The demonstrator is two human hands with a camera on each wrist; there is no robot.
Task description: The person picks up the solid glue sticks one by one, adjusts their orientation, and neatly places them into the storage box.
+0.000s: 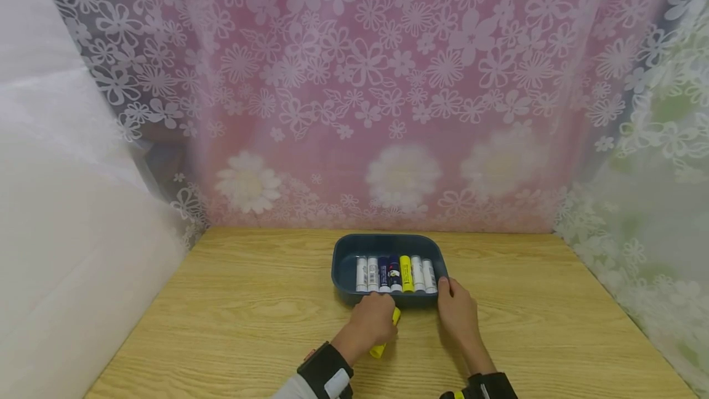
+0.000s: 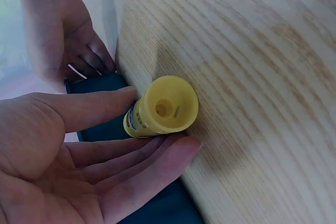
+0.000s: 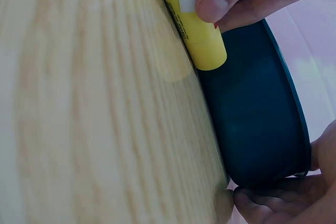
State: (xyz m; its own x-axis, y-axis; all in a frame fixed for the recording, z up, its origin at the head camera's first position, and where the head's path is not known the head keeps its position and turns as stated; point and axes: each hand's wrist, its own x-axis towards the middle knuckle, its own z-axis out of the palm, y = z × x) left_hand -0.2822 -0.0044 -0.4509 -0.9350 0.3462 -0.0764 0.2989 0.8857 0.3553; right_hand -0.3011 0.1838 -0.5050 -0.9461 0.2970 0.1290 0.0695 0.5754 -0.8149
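Note:
A dark teal tray (image 1: 343,263) stands on the table with several glue sticks lying side by side in it: white ones (image 1: 362,274), navy ones (image 1: 384,274) and a yellow one (image 1: 407,274). In front of the tray my left hand (image 1: 373,320) pinches another yellow glue stick (image 2: 170,103) between thumb and fingers, its hollow end facing the left wrist camera. Whether that stick touches the table I cannot tell. My right hand (image 1: 460,314) grips the tray's front right corner, thumb at the rim and fingers against the outside wall (image 3: 257,114).
The wood-grain table (image 1: 249,300) runs back to a pink flowered curtain (image 1: 360,109). White sheeting (image 1: 72,233) hangs along the left side, and a flowered translucent sheet (image 1: 642,233) along the right.

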